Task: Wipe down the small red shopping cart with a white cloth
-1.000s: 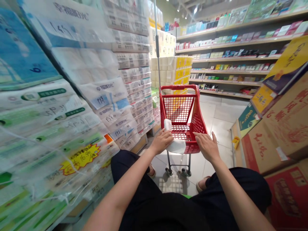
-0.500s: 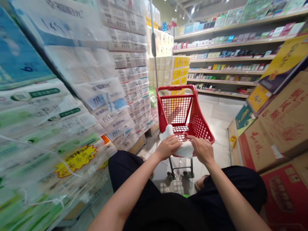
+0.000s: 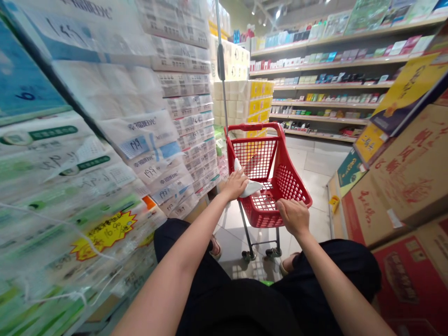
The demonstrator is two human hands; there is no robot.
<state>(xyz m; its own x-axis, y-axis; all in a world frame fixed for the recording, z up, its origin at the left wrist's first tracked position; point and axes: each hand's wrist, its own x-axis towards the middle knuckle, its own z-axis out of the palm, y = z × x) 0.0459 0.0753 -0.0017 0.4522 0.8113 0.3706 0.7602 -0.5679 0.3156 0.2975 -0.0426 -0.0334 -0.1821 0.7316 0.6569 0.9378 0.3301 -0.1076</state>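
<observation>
A small red shopping cart [image 3: 293, 172] with a grid basket and dark metal legs stands in front of my knees. My left hand [image 3: 235, 185] is closed on a white cloth [image 3: 251, 188], pressing it against the cart's left rim. Part of the cloth drapes into the basket and one corner sticks up by my fingers. On the near right rim of the cart, my right hand [image 3: 295, 217] is closed with its fingers curled over the edge.
Tall stacks of wrapped tissue packs [image 3: 140, 163] rise close on the left, with a thin metal pole [image 3: 221, 63] before them. Cardboard boxes [image 3: 409, 168] are piled on the right. Stocked shelves [image 3: 322, 84] line the back, beyond the tiled floor [image 3: 308, 179].
My left hand has slid left with the white cloth, from the cart's near rim to its left rim. My right hand has come off the cloth and curled over the near right rim.
</observation>
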